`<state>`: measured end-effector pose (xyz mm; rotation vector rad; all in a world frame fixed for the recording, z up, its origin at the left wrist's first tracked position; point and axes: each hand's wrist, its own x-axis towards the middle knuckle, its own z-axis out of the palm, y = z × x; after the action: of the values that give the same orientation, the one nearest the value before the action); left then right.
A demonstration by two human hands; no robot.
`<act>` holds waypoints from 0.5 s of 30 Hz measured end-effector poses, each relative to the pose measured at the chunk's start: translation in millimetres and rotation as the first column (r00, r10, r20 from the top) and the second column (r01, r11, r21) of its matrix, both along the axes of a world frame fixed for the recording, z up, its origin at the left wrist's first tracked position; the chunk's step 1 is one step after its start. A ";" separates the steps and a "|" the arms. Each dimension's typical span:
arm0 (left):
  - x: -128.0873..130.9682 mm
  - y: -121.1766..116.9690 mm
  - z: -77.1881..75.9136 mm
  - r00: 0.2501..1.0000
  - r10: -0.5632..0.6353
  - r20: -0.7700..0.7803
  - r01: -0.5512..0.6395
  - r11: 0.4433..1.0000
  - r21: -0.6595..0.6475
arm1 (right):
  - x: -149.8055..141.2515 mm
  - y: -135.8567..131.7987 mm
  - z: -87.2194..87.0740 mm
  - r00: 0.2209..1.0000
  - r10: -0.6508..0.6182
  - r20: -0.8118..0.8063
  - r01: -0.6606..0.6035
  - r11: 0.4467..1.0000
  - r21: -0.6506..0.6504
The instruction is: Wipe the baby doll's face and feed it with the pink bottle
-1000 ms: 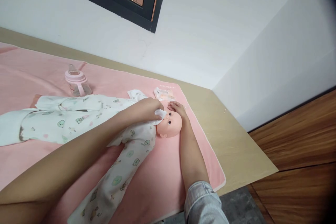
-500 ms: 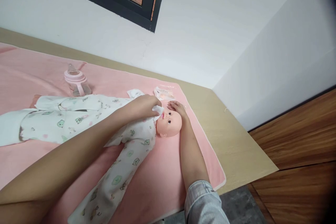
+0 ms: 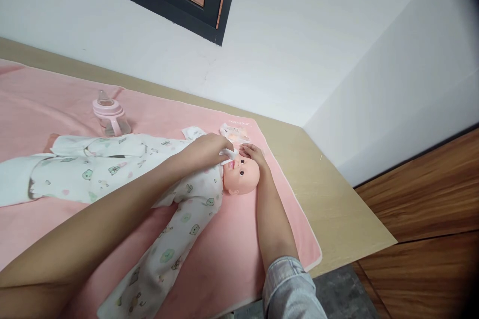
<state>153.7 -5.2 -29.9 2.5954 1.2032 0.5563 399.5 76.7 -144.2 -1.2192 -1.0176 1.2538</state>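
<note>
A baby doll [image 3: 241, 179] in a white printed outfit [image 3: 123, 167] lies on its back, its head to the right. My left hand [image 3: 209, 152] is closed on a white tissue [image 3: 229, 154], which touches the doll's face beside the mouth. Along the far side of the doll's head rests my right hand [image 3: 254, 153], fingers apart and loosely bent, forearm curving round the crown. Part of the doll's chest is covered by my left forearm.
A pink baby bottle [image 3: 110, 117] stands on the pink blanket [image 3: 220, 259] behind the doll. Close beyond my hands lies a small clear plastic packet [image 3: 234, 133]. The wooden tabletop [image 3: 325, 199] meets a white wall, with a dark-framed window [image 3: 220, 5] above.
My left hand has shifted slightly right with the tissue, further over the doll's cheek and mouth. My right hand stays at the head.
</note>
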 end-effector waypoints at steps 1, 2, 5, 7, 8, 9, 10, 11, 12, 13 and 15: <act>0.7 0.5 -0.7 1.000 0.001 -0.003 -0.001 1.000 -0.003 | 0.0 0.0 0.2 1.000 0.000 -0.001 0.000 1.000 -0.002; 1.3 0.8 -1.4 1.000 0.001 -0.008 -0.001 1.000 -0.010 | 0.0 0.0 0.3 1.000 0.000 -0.002 0.000 1.000 -0.002; 2.7 1.4 -2.8 1.000 0.003 -0.007 -0.003 1.000 -0.029 | 0.4 0.4 -0.2 1.000 0.004 -0.001 -0.004 1.000 0.000; 2.6 1.7 -3.1 1.000 0.009 0.003 -0.009 0.999 -0.035 | 0.5 0.2 -0.2 1.000 0.007 0.001 -0.007 1.000 0.001; 2.3 1.9 -3.1 1.000 0.011 0.009 -0.011 0.999 -0.037 | 0.4 -0.1 0.1 1.000 0.007 0.001 -0.007 1.000 0.001; 1.7 2.1 -3.0 1.000 0.012 0.016 -0.011 0.999 -0.039 | 0.2 -0.5 0.6 1.000 0.008 0.002 -0.008 1.000 0.001; 1.1 2.3 -2.6 1.000 0.010 0.025 -0.009 0.999 -0.041 | -0.2 -1.1 1.3 1.000 0.005 0.006 -0.005 1.000 0.001; 0.4 2.4 -1.9 0.999 0.006 0.037 -0.004 0.999 -0.046 | -0.6 -1.7 2.0 1.000 0.000 0.013 0.000 1.000 0.000; -0.2 2.3 -1.1 0.999 -0.002 0.050 0.004 0.999 -0.053 | -1.1 -2.4 2.8 1.000 -0.005 0.022 0.005 1.000 0.000; -0.6 1.9 0.0 0.998 -0.013 0.063 0.017 0.998 -0.061 | -1.6 -3.1 3.6 0.999 -0.010 0.030 0.010 1.000 -0.002; -0.8 0.2 2.6 0.995 -0.043 0.088 0.050 0.996 -0.079 | -2.5 -4.5 4.8 0.999 -0.020 0.041 0.020 1.000 -0.003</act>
<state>152.9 -5.0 -27.3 2.4983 1.1116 0.5916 397.0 72.3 -139.4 -1.2594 -1.0310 1.2203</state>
